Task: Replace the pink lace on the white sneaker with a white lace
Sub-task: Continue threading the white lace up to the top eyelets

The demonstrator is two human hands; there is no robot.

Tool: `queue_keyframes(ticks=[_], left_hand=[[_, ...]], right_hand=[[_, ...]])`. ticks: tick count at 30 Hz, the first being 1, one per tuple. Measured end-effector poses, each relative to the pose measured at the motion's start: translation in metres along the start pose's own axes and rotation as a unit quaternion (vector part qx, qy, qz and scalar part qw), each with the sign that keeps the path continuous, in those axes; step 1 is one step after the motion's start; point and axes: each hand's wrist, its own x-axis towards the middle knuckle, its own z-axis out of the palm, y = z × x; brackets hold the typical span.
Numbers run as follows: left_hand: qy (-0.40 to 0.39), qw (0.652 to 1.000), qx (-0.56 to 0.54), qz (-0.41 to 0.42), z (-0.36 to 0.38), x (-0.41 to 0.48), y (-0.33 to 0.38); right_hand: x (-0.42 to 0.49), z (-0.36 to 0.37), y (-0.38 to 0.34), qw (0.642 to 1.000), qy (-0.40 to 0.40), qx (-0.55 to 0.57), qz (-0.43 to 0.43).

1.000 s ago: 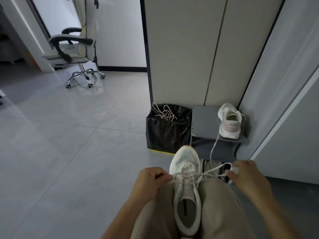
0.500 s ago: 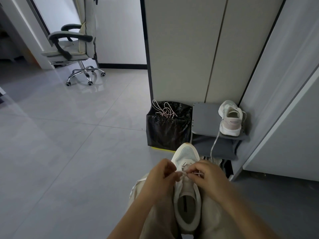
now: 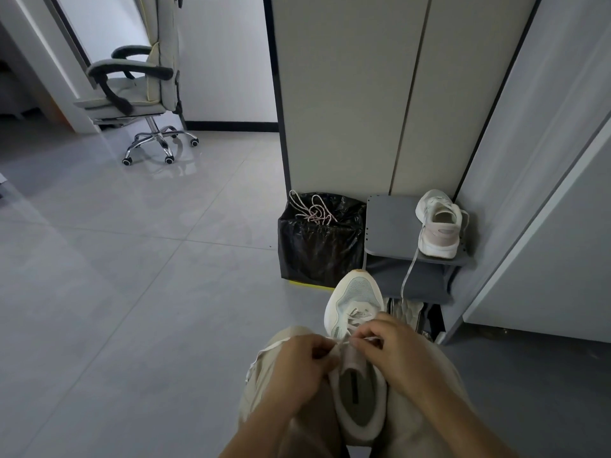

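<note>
A white sneaker [image 3: 355, 299] lies between my knees, toe pointing away. A white lace [image 3: 344, 342] is threaded through its eyelets. My left hand [image 3: 299, 365] pinches one end of the white lace at the sneaker's left side. My right hand [image 3: 393, 352] pinches the other end just right of the tongue. Both hands meet over the upper eyelets. A loose part of the lace [image 3: 256, 358] trails over my left knee. The pink lace [image 3: 312, 209] lies on top of the black bin [image 3: 319, 249].
A second white sneaker [image 3: 438, 223] stands on a grey stool [image 3: 390, 226] by the cabinet, its lace [image 3: 408, 272] hanging down. More shoes sit under the stool. An office chair [image 3: 132, 90] stands at the far left on the tiled floor.
My hands were apart, pulling the lace ends out sideways. They have come together over the sneaker's upper eyelets, and the lace now lies slack across my left knee.
</note>
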Motion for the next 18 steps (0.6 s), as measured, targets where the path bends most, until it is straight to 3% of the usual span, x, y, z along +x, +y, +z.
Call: queue_keyframes(ticks=[10,18], left_hand=[[0.007,0.981,-0.192,-0.008,-0.004,-0.003,-0.003],[-0.005,0.978,-0.21,-0.006,-0.004,-0.003,-0.005]], right_hand=[[-0.003,0.019,-0.002,0.993,0.045,-0.09,-0.054],[-0.006,0.028,0.003,0.99,0.102,-0.058,-0.081]])
